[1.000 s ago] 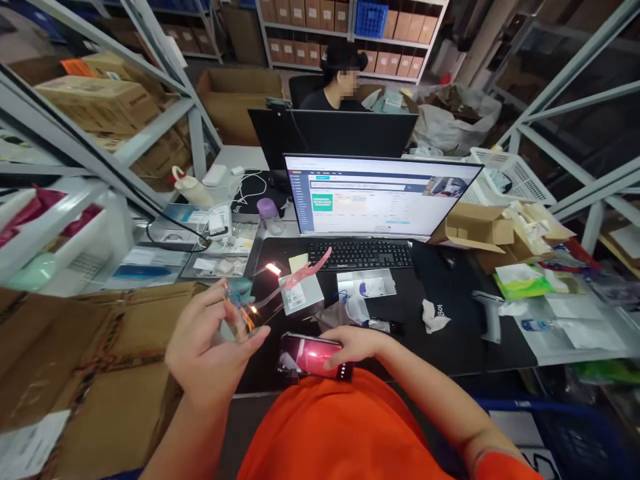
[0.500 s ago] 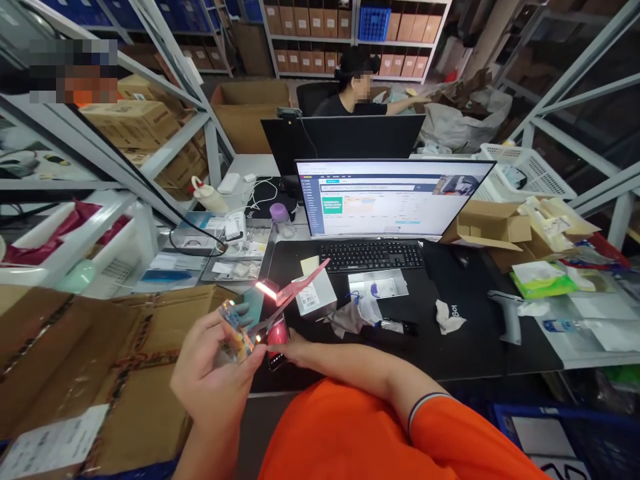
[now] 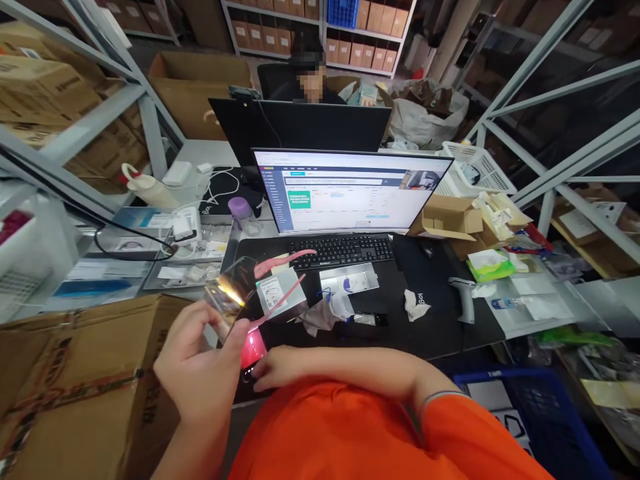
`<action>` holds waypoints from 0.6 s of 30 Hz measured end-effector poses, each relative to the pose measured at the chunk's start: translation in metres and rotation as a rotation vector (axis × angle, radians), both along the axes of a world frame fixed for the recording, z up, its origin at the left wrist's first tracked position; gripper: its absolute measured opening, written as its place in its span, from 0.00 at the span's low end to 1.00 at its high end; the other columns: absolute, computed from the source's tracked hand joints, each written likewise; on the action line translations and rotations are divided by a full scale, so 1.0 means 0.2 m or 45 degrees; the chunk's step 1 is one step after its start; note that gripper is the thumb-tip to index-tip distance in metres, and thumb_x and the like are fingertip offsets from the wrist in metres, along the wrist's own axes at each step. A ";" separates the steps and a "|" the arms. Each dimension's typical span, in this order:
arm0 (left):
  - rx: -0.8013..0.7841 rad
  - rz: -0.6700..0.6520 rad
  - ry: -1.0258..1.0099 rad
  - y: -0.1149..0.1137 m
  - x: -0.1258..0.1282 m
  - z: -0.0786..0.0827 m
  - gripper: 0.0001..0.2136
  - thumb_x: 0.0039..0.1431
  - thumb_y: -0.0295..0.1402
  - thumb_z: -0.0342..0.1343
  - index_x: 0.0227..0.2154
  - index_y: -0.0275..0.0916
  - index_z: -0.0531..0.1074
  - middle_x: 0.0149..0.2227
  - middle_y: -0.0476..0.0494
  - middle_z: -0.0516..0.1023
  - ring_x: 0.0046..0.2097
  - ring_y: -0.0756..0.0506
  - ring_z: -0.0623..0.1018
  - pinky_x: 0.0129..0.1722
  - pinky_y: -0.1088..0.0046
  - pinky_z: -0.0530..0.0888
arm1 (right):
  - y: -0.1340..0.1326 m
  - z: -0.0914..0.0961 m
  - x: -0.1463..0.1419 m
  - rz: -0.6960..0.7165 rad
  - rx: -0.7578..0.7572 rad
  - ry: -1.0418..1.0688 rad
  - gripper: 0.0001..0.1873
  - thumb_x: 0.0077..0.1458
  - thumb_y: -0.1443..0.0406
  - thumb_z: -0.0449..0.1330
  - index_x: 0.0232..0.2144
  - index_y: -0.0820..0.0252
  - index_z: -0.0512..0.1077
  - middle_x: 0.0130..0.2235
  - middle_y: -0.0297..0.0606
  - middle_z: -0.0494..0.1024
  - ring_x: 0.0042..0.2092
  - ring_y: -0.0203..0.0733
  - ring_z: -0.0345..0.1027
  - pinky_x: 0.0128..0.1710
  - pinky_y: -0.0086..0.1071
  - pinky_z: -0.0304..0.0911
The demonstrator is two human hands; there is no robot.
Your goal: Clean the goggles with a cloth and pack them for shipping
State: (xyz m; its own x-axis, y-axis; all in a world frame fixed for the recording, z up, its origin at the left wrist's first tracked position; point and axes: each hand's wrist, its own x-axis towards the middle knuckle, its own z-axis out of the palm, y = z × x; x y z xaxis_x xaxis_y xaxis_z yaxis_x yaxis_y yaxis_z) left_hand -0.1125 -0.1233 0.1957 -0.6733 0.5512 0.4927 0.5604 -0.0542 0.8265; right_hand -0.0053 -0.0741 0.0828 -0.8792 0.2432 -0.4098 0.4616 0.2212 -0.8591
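My left hand pinches a pair of sunglasses by the lens side, raised over the near left of the desk. Their lenses are shiny and mirrored, and the two pink temples stretch away to the right. Just below, a phone has a glowing pink-red screen. My right hand grips its lower right edge with bent fingers. Behind the temples lies a white box with a label. A grey cloth pouch is to the right of that box.
A keyboard and a lit monitor are at the back. To the right lie a crumpled tissue and a barcode scanner. A large cardboard box stands at my left. Another person sits behind the monitors.
My view has swung right. The sunglasses have turned, so the lenses show broader and the two temples appear farther apart. More of the right hand shows beside the phone.
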 end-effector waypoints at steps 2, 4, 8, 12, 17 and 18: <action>0.035 -0.025 -0.256 0.05 0.03 0.00 0.06 0.52 0.34 0.65 0.28 0.38 0.75 0.38 0.44 0.77 0.43 0.44 0.77 0.49 0.66 0.71 | 0.05 0.12 0.23 0.079 -0.015 0.181 0.14 0.53 0.64 0.66 0.44 0.54 0.78 0.39 0.31 0.82 0.39 0.37 0.77 0.41 0.26 0.70; 0.085 -0.047 -0.502 0.11 0.08 0.00 0.07 0.53 0.37 0.64 0.29 0.38 0.76 0.37 0.44 0.78 0.44 0.44 0.78 0.50 0.66 0.73 | 0.09 0.23 0.43 -0.314 0.432 0.569 0.16 0.58 0.69 0.59 0.48 0.57 0.75 0.40 0.38 0.82 0.39 0.39 0.76 0.42 0.30 0.71; 0.051 -0.138 -0.927 0.27 0.19 -0.04 0.15 0.58 0.45 0.58 0.26 0.37 0.73 0.33 0.44 0.79 0.38 0.46 0.79 0.43 0.68 0.76 | 0.08 0.31 0.60 -0.654 1.162 0.765 0.32 0.60 0.75 0.54 0.66 0.64 0.56 0.58 0.55 0.71 0.56 0.47 0.69 0.52 0.38 0.70; -0.112 -0.336 -1.249 0.35 0.31 -0.08 0.18 0.53 0.48 0.63 0.26 0.36 0.72 0.33 0.44 0.80 0.30 0.49 0.79 0.32 0.72 0.77 | 0.13 0.26 0.56 -0.584 1.539 0.601 0.23 0.62 0.75 0.51 0.59 0.69 0.63 0.48 0.52 0.77 0.47 0.49 0.70 0.46 0.40 0.69; -0.534 -0.681 -1.351 0.34 0.38 -0.09 0.23 0.45 0.52 0.66 0.29 0.34 0.76 0.35 0.39 0.82 0.32 0.42 0.81 0.33 0.65 0.79 | 0.28 0.28 0.66 -0.713 1.348 0.663 0.10 0.64 0.69 0.54 0.30 0.57 0.71 0.31 0.39 0.75 0.32 0.41 0.64 0.36 0.35 0.63; -0.590 -0.753 -1.308 0.34 0.39 -0.09 0.25 0.46 0.54 0.65 0.32 0.34 0.77 0.36 0.38 0.83 0.35 0.40 0.82 0.36 0.63 0.79 | 0.29 0.29 0.69 -0.762 1.196 0.727 0.11 0.63 0.69 0.55 0.27 0.56 0.70 0.30 0.37 0.74 0.31 0.40 0.63 0.36 0.35 0.62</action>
State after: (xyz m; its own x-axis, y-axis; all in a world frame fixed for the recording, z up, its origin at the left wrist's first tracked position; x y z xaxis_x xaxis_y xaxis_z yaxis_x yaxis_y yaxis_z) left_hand -0.0354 -0.0561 0.1773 -0.2228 0.8770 -0.4258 -0.3575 0.3328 0.8726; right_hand 0.1335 -0.0160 0.1414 -0.5248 0.6569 0.5414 0.3148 0.7407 -0.5936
